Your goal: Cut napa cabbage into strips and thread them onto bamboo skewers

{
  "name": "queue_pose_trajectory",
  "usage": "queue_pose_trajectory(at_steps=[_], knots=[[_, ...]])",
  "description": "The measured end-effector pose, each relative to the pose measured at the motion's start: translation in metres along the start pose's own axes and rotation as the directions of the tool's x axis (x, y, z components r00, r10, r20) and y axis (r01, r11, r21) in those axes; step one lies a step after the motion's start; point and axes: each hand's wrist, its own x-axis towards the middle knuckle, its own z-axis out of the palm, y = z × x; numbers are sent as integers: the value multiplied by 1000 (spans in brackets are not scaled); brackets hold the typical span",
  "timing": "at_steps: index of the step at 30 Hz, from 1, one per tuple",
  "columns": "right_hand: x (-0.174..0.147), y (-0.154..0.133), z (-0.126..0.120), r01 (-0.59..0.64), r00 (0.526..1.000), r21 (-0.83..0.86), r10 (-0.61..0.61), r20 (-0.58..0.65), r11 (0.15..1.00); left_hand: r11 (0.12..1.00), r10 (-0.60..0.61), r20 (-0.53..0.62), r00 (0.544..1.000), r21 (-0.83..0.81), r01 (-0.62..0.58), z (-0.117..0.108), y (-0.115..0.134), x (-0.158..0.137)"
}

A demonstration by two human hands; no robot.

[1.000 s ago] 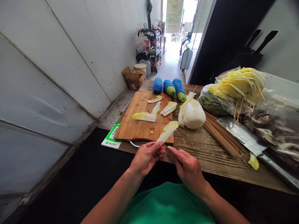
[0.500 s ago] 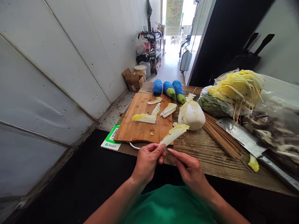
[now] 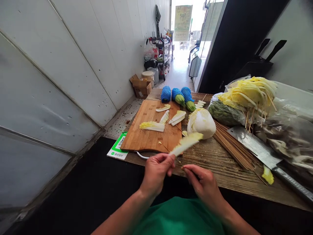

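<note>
Pale cabbage strip [image 3: 187, 143], slanting up & away from our L hand [image 3: 156, 173], its base pinched b/w thumb and fingers. Our R hand [image 3: 204, 181], just to the right, has fingertips closed on the near end of a thin skewer [image 3: 179, 162] running toward the L pinch.

To thread well, we'd keep the L pinch firm but light (thin leaf prob. tears), line the skewer up w/ the white rib, push in short, straight strokes, & keep L fingertips off the point's path.

Hard to tell: whether the skewer pierces the strip, b/c L fingers hide that spot; the strip is motion-blurred. Beyond the grip, chopping board [image 3: 135, 140]; up-right, cabbage head [image 3: 204, 122], partly behind the strip's tip (can't tell if touching). Far right, cleaver [image 3: 254, 147], handle end hard to make out.
</note>
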Motion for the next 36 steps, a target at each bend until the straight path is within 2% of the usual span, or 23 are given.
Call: queue_pose_trajectory(at_steps=[3, 7, 11, 13, 17, 19, 20, 21, 22, 23, 24, 25, 27, 29, 31, 33, 34, 36], knots=[[5, 0, 2, -43, 999, 15, 43, 25, 999, 994, -71, 68, 995, 90, 65, 9, -8, -5], [4, 4, 0, -65, 997, 44, 63, 36, 997, 986, -3, -21, 1000, 168, 6, 10, -13, -5], [-2, 9, -3, -53, 999, 65, 53, 3, 996, 995, 28, -83, 996, 102, -20, 11, -14, -4], [-2, 10, -3, -65, 998, 82, 67, -21, 995, 995, -6, -27, 1000, 102, 9, 14, -15, -5], [3, 12, -4, -114, 992, 111, 119, -40, 987, 983, -114, 195, 974, 161, 83, 10, -8, -1], [5, 14, -6, -125, 986, 92, 134, -98, 988, 974, -76, 175, 982, 224, 36, -3, 2, 12], [6, 14, -7, -128, 983, 84, 138, -120, 988, 958, 2, 102, 995, 284, -31, -11, 8, 22], [7, 15, -8, -130, 982, 82, 140, -124, 988, 912, 161, -30, 987, 387, -137, -21, 14, 33], [8, 14, -9, -132, 983, 87, 142, -118, 987, 816, 335, -102, 937, 529, -234, -30, 21, 46], [9, 13, -9, -136, 983, 95, 146, -107, 986, 689, 463, -100, 881, 666, -286, -37, 27, 59], [10, 12, -9, -143, 983, 102, 153, -98, 984, 540, 540, -36, 841, 781, -313, -44, 33, 72], [12, 11, -10, -152, 983, 109, 162, -90, 982, 387, 570, 54, 820, 863, -326, -48, 37, 83], [14, 10, -10, -169, 980, 116, 179, -81, 979, 134, 528, 221, 820, 932, -337, -51, 45, 101], [15, 10, -11, -176, 980, 119, 185, -71, 977, -19, 439, 319, 840, 938, -346, -49, 51, 112], [16, 11, -11, -177, 980, 119, 186, -69, 977, -91, 379, 357, 854, 932, -350, -46, 55, 118], [15, 13, -11, -182, 979, 122, 191, -69, 976, -82, 341, 361, 868, 931, -356, -44, 61, 120], [15, 14, -10, -183, 979, 124, 193, -72, 975, -42, 336, 356, 872, 930, -364, -44, 65, 119], [15, 15, -10, -187, 977, 129, 198, -75, 974, 98, 372, 334, 866, 914, -394, -46, 73, 112]])
